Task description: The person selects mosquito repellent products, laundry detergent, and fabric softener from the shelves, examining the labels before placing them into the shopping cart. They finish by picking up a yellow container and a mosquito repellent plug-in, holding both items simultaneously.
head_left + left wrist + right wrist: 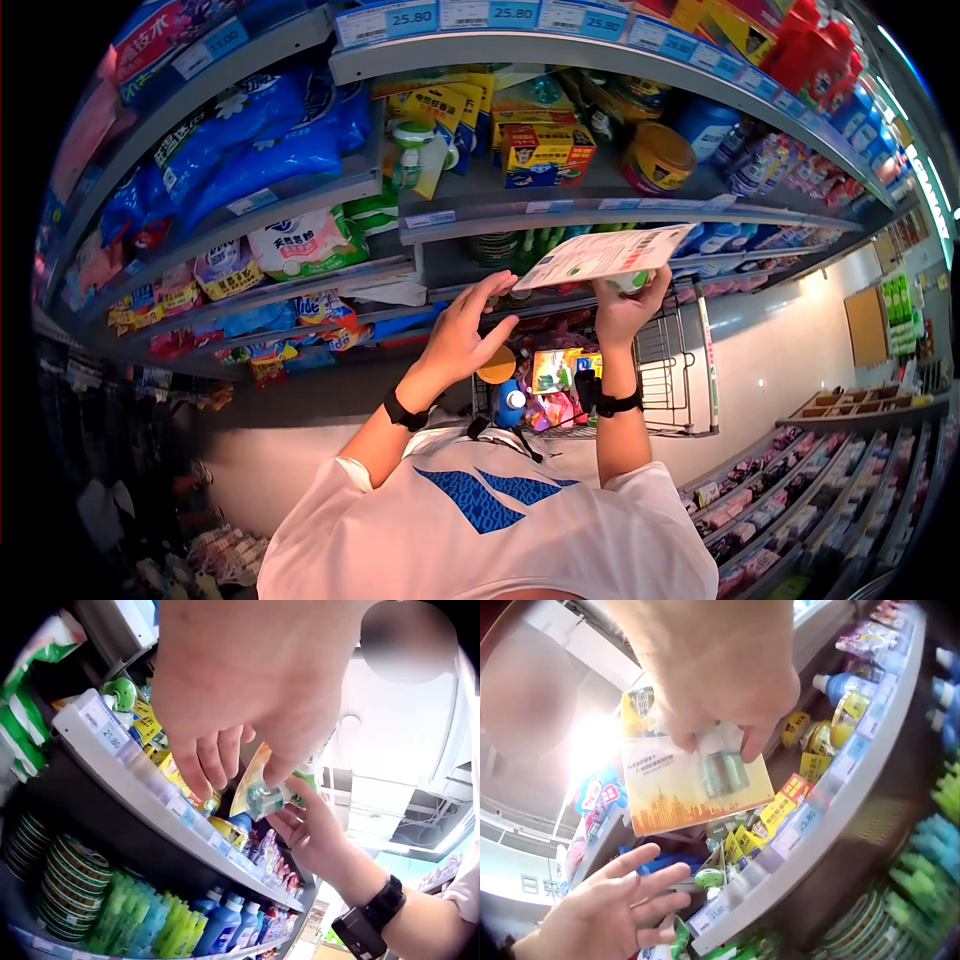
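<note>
My right hand (628, 312) holds a flat carded pack (600, 258) up in front of the shelf, its printed white back facing up in the head view. In the right wrist view the pack's orange city-skyline front shows, with a small clear bottle of pale green liquid (726, 776) fixed on it. Thumb and fingers pinch it at the bottle's top. My left hand (465, 330) is off the card's left end, fingers extended and holding nothing. A similar green-topped pack (412, 140) stands on the shelf ahead.
A shelf (440, 225) with price tags runs across in front, bearing yellow boxes (545, 155), tubs and blue bags (270, 140). Below my hands stands a wire cart (690, 370) with a blue bottle (508, 402) and packets in it. Low racks (800, 490) stand at right.
</note>
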`<state>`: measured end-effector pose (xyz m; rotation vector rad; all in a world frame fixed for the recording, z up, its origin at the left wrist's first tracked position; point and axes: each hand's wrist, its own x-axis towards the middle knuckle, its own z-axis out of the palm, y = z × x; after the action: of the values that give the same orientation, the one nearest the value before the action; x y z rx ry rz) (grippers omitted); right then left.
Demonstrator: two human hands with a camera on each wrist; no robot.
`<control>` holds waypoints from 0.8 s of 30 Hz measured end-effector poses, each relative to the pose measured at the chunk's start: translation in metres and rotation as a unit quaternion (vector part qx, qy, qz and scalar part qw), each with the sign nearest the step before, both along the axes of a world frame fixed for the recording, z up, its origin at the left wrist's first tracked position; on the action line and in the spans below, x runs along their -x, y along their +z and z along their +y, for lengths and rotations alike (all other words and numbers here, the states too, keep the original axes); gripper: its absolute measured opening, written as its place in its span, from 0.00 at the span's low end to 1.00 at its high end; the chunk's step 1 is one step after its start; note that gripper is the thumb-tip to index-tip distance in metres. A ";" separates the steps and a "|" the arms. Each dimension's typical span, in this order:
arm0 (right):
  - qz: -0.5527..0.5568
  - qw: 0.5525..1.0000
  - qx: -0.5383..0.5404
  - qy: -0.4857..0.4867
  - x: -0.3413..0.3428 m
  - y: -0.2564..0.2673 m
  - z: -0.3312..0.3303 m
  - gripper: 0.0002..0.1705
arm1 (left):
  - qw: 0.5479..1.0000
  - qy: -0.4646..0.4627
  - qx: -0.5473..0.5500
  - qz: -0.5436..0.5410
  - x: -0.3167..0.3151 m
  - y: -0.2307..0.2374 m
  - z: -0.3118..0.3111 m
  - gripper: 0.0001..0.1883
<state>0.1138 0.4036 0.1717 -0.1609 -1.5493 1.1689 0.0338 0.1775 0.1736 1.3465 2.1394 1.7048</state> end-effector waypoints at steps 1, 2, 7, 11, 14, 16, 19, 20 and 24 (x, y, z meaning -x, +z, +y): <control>0.011 0.999 0.050 0.002 0.011 -0.002 0.000 0.47 | 0.999 0.018 0.039 -0.009 -0.001 -0.002 -0.007 0.34; -0.001 0.998 0.070 -0.001 0.020 -0.001 0.000 0.44 | 0.996 0.034 0.079 -0.020 -0.002 -0.005 -0.016 0.34; 0.030 0.986 0.142 0.083 0.077 0.016 -0.027 0.44 | 0.970 0.080 0.227 0.023 -0.012 -0.037 -0.069 0.26; 0.046 0.987 0.078 0.131 0.119 0.045 -0.061 0.44 | 0.964 0.092 0.249 0.017 -0.025 -0.056 -0.101 0.24; -0.069 0.992 -0.109 -0.014 0.146 0.053 -0.066 0.42 | 0.960 0.078 0.265 0.048 -0.030 -0.060 -0.117 0.24; -0.070 0.986 -0.141 -0.047 0.163 0.047 -0.067 0.40 | 0.959 0.076 0.265 0.060 -0.033 -0.065 -0.125 0.23; -0.255 0.942 -0.187 -0.111 0.176 0.038 -0.067 0.41 | 0.959 0.073 0.269 0.048 -0.038 -0.068 -0.136 0.21; -0.254 0.942 -0.187 -0.112 0.179 0.035 -0.068 0.41 | 0.959 0.072 0.269 0.049 -0.039 -0.071 -0.139 0.21; -0.288 0.933 -0.181 -0.118 0.173 0.031 -0.067 0.44 | 0.957 0.060 0.278 0.051 -0.040 -0.078 -0.149 0.21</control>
<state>-0.0591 0.3363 0.2031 -0.4606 -2.1639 0.6513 0.0737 0.0284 0.0958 1.1730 2.5311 0.9476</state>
